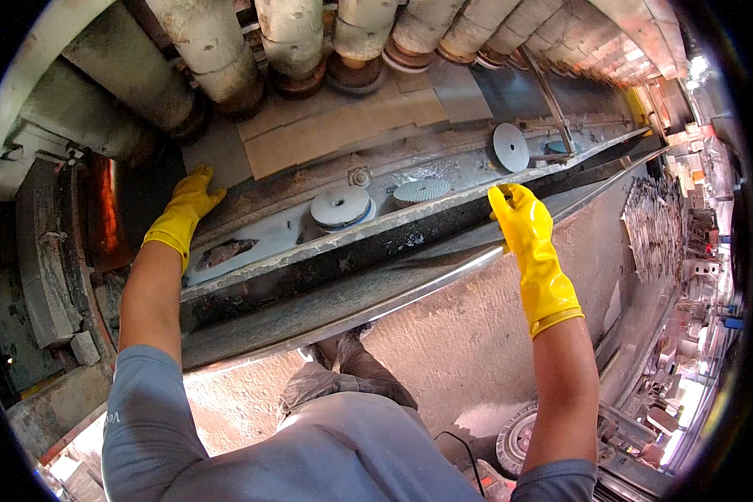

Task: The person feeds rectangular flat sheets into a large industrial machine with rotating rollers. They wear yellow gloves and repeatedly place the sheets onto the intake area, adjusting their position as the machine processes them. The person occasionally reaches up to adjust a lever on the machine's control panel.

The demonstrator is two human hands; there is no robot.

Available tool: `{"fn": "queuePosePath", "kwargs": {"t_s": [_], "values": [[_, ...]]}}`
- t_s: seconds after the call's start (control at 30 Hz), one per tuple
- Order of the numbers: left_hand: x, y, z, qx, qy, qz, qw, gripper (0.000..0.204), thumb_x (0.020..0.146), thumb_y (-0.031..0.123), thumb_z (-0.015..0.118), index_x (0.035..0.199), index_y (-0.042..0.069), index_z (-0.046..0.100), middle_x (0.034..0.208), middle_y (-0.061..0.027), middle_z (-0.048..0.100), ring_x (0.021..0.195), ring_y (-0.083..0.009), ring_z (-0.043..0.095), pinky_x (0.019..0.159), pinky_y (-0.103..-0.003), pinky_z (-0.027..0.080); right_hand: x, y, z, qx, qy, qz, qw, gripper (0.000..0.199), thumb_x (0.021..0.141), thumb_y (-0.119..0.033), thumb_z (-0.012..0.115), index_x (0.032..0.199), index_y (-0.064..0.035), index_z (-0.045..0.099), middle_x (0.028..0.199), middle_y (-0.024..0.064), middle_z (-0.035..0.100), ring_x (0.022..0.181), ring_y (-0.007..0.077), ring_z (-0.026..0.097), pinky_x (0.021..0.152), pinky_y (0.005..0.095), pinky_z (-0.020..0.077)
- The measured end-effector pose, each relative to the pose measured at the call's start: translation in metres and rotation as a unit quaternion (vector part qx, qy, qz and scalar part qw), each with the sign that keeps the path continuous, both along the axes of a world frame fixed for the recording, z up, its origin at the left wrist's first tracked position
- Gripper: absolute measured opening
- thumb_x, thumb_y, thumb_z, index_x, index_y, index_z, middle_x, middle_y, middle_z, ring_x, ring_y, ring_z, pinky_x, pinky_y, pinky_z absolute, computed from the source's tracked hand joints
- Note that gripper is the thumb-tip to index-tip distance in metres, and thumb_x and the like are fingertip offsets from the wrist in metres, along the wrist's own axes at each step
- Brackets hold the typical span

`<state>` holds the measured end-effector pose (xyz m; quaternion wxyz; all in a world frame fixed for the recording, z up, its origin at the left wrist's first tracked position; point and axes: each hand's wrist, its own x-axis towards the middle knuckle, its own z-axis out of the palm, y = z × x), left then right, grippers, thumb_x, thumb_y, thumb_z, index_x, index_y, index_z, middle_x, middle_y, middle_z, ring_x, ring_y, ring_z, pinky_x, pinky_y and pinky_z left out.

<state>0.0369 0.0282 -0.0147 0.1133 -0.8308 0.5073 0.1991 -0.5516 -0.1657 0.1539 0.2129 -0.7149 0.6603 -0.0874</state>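
My left hand [188, 209], in a yellow rubber glove, reaches to the near edge of a grey flat slab [217, 155] at the left end of the machine bed. Its fingers are stretched out, with the thumb apart. Brown flat slabs [335, 130] lie to the right of it, under a row of thick cylinders [289, 38]. My right hand [523, 217], gloved alike, hovers over the front edge of the trough [418, 243]. Its fingers are curled in; whether anything is between them is hidden. A round grey disc [510, 147] leans just beyond it.
On the bed's ledge lie a stack of pale discs [341, 207] and a ridged grey disc [422, 192]. A metal bar [548, 96] slants across the far right. A glowing orange surface [105, 209] stands at far left. A wheel [519, 437] is near my right elbow.
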Motion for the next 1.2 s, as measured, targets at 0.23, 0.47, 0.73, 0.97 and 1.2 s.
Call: {"fn": "queuePosePath", "kwargs": {"t_s": [0.23, 0.47, 0.73, 0.97, 1.2], "values": [[-0.003, -0.003, 0.002, 0.013, 0.009, 0.006, 1.000, 0.080, 0.100, 0.047, 0.066, 0.165, 0.007, 0.039, 0.173, -0.0153, 0.034, 0.158, -0.0341, 0.036, 0.130, -0.039, 0.030, -0.006, -0.002, -0.007, -0.018, 0.003, 0.011, 1.000, 0.052, 0.099, -0.054, 0.064, 0.120, -0.0083, 0.078, 0.109, 0.0149, 0.080, 0.104, 0.0386, 0.074, 0.092, 0.0444, 0.0565], [-0.008, 0.002, -0.013, -0.015, 0.018, 0.034, 0.999, 0.083, 0.100, 0.051, 0.066, 0.165, 0.008, 0.038, 0.171, -0.0153, 0.037, 0.156, -0.0354, 0.038, 0.129, -0.041, 0.032, -0.002, 0.000, 0.001, -0.038, 0.018, 0.015, 0.999, 0.052, 0.099, -0.056, 0.063, 0.118, -0.0101, 0.078, 0.106, 0.0142, 0.080, 0.103, 0.0395, 0.074, 0.090, 0.0460, 0.0570], [-0.011, 0.007, -0.015, -0.003, 0.004, 0.048, 0.999, 0.092, 0.099, 0.067, 0.057, 0.164, 0.005, 0.040, 0.161, -0.0244, 0.049, 0.150, -0.0399, 0.046, 0.124, -0.045, 0.036, -0.001, -0.006, -0.005, -0.094, 0.010, 0.043, 0.995, 0.050, 0.099, -0.057, 0.061, 0.113, -0.0112, 0.078, 0.110, 0.0153, 0.079, 0.105, 0.0396, 0.074, 0.092, 0.0488, 0.0576], [-0.034, 0.026, 0.015, 0.028, 0.048, 0.039, 0.998, 0.099, 0.099, 0.070, 0.054, 0.167, 0.003, 0.030, 0.161, -0.0290, 0.046, 0.149, -0.0444, 0.045, 0.123, -0.047, 0.036, 0.001, -0.008, 0.007, -0.104, 0.049, 0.055, 0.992, 0.052, 0.099, -0.059, 0.060, 0.116, -0.0129, 0.078, 0.109, 0.0126, 0.080, 0.103, 0.0378, 0.074, 0.091, 0.0477, 0.0580], [-0.049, 0.068, 0.068, 0.049, 0.073, -0.020, 0.996, 0.093, 0.101, 0.057, 0.062, 0.168, 0.003, 0.026, 0.172, -0.0267, 0.028, 0.160, -0.0404, 0.029, 0.130, -0.043, 0.028, 0.003, -0.014, 0.012, -0.088, 0.061, 0.045, 0.993, 0.051, 0.099, -0.059, 0.061, 0.114, -0.0140, 0.078, 0.111, 0.0102, 0.080, 0.103, 0.0351, 0.075, 0.090, 0.0459, 0.0583]]}}
